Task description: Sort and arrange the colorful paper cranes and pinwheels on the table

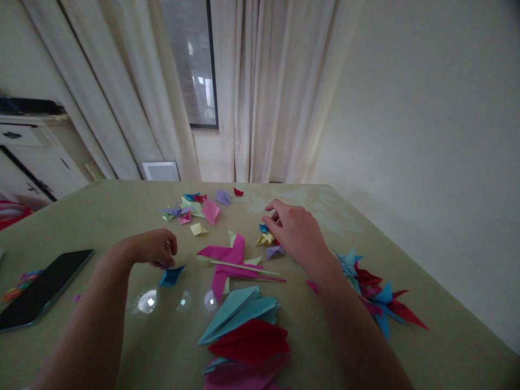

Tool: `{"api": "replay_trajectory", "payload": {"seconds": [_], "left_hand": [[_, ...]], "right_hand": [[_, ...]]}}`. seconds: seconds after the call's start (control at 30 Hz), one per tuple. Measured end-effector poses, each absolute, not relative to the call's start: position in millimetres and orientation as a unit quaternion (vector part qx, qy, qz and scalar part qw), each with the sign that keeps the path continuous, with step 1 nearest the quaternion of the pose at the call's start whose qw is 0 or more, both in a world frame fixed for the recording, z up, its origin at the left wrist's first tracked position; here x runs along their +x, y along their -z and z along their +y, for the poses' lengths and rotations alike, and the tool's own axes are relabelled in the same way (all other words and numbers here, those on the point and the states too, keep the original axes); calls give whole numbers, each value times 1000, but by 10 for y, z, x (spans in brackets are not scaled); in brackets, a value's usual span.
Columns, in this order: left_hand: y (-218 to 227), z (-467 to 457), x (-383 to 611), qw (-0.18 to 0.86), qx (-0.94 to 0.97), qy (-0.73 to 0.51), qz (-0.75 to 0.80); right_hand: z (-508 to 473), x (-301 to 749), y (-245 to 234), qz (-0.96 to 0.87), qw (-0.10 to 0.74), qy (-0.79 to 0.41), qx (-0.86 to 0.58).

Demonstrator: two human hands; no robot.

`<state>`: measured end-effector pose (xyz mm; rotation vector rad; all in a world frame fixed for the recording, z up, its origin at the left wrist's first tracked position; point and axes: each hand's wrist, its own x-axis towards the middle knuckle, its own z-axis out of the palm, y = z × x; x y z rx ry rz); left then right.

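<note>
My left hand [156,247] hovers over the table with fingers curled together, just above a small blue folded paper piece [170,275]; nothing shows in its grip. My right hand [296,230] reaches to the middle right, fingers bent down onto a cluster of small folded pieces, yellow, blue and purple [268,242]; whether it grips one is hidden. Between the hands lies a pink paper pinwheel on a thin stick [231,262]. Nearer to me sits a stack of folded teal, red and pink paper shapes [244,333].
A black phone [43,287] lies at the left on the olive tablecloth [122,206]. More small origami pieces [195,208] are scattered at the far side. A red and blue paper star chain [374,295] lies by my right forearm. Curtains and a wall stand behind.
</note>
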<state>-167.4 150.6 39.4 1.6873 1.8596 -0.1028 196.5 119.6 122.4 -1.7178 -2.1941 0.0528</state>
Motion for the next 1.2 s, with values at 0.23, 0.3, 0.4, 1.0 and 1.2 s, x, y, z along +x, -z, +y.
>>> {"api": "replay_trajectory", "payload": {"seconds": [0.23, 0.3, 0.4, 1.0, 1.2], "left_hand": [[-413, 1591, -1718, 294, 668, 77, 679], [-347, 1604, -1679, 308, 656, 86, 684], [-234, 1621, -1597, 333, 638, 81, 689], [-1006, 1242, -665, 347, 775, -282, 446], [-1125, 868, -303, 118, 784, -446, 415]], "right_hand": [[1118, 1793, -1126, -825, 173, -58, -534], [1108, 1777, -1114, -830, 173, -55, -528], [1100, 1773, -1108, -832, 177, -57, -523], [931, 1663, -1131, -879, 238, -94, -401], [1058, 1818, -1196, -864, 244, -52, -437]]}}
